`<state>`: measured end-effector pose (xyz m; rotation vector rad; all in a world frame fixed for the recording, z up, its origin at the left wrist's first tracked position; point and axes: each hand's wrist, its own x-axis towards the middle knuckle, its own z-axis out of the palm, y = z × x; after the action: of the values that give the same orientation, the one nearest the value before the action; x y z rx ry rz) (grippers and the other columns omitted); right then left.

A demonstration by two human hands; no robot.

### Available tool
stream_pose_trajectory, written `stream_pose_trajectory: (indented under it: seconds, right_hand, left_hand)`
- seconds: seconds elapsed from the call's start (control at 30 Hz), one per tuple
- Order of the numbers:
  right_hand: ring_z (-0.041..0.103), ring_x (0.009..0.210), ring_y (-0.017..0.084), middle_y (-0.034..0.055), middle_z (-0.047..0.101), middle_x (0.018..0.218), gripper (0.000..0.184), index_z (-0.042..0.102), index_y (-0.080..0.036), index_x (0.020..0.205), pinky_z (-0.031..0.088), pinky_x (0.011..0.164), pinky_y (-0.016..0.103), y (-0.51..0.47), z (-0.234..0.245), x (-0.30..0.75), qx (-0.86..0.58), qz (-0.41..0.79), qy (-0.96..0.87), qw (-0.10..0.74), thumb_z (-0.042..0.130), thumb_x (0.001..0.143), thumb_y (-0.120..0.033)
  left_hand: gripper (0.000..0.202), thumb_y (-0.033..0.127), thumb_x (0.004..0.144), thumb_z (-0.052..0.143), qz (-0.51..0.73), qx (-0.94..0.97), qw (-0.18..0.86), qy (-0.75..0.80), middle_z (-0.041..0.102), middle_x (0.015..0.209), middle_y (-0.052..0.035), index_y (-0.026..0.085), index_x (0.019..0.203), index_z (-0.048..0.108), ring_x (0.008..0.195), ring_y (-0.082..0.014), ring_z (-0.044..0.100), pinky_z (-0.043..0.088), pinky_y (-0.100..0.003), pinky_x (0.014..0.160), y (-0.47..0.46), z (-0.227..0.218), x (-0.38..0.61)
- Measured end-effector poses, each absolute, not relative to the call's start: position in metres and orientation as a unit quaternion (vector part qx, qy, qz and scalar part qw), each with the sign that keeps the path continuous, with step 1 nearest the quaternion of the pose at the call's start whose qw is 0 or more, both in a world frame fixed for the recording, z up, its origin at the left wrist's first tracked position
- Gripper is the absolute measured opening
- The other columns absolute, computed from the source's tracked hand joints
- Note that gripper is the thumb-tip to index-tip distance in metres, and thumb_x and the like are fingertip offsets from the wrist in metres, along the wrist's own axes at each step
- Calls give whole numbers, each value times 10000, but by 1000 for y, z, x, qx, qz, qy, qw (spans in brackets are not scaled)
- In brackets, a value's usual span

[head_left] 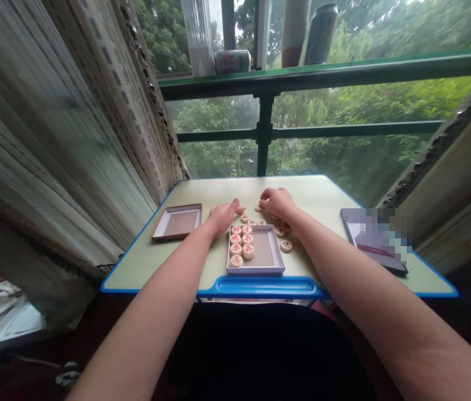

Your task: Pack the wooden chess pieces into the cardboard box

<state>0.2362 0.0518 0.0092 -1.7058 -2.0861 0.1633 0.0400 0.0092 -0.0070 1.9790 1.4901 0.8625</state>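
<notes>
A white-walled box [263, 268] sits near the table's front edge. Two columns of round xiangqi pieces with red characters [236, 249] fill its left side; brown lining shows on the right. Loose wooden xiangqi pieces [286, 245] lie behind the box and along its right side. My left hand [222, 217] is beyond the box's left corner, fingers stretched beside a piece [240, 210] at their tips. My right hand [278, 201] is bent over the loose pieces, fingers closed at the edge of one piece [258, 208]; part of the grip is hidden.
A shallow brown-rimmed box lid [177, 221] lies to the left. On the right rests a dark tablet-like device [373, 245], partly blurred out. The table [302, 188] has a blue edge and a front tray groove [265, 286]. Curtains [106, 100] hang close on both sides.
</notes>
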Motion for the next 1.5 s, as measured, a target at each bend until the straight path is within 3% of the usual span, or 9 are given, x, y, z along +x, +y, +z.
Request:
stream_pose_trajectory:
  seconds: [0.17,0.33,0.57,0.73,0.87,1.03,1.13,1.5]
  right_hand:
    - [513,961,263,86,648,895,152,641,-199,847,404,841,381,50,13,236,-582,92,-747,309,564,724,-154]
    - [577,745,147,44,638,863,113,574,-171,792,450,683,284,39,20,224,-513,245,-702,429,614,688,-153]
    - [529,560,72,-10,637,650,115,532,-166,693,413,534,188,25,18,208,-441,452,-648,426,615,691,-86]
    - [542,576,83,11,673,688,126,639,-160,835,411,526,197,25,20,210,-450,473,-639,407,617,725,-102]
    - [595,664,104,28,688,720,114,643,-150,789,475,640,226,20,19,207,-432,496,-627,418,638,697,-83]
    - [609,692,102,31,690,797,213,622,-149,844,500,714,253,18,15,204,-428,505,-594,457,645,657,-49]
    - [613,707,105,32,693,800,180,614,-151,837,503,725,263,20,12,204,-405,525,-590,461,641,674,-82]
    - [588,655,116,41,697,764,296,630,-169,867,457,558,222,28,2,208,-370,451,-683,439,736,649,-339]
  left_hand:
    - [634,592,838,273,344,707,274,554,687,1054,-121,138,948,702,1093,-242,560,390,-320,918,12,-7,39]
    - [628,563,861,252,324,706,243,581,678,1078,-120,130,974,691,1133,-247,535,346,-353,977,10,-4,39]
    - [404,304,785,494,281,720,186,607,616,1213,-75,188,1144,638,1153,-259,520,346,-363,994,10,-1,43]
    - [341,308,690,639,323,704,213,595,706,999,-81,209,1010,706,980,-279,604,417,-376,899,13,-4,42]
    - [295,296,604,726,416,680,245,551,713,922,-67,198,883,715,921,-245,614,436,-345,874,17,-8,38]
    - [362,264,602,733,473,671,272,503,690,889,-85,146,939,668,825,-198,627,486,-313,766,16,-4,39]
    - [357,220,606,722,492,648,325,481,686,884,-81,133,945,650,764,-179,635,503,-297,695,12,-1,43]
    - [373,191,568,730,533,591,414,442,686,891,-84,132,928,649,789,-186,646,499,-283,665,13,-1,43]
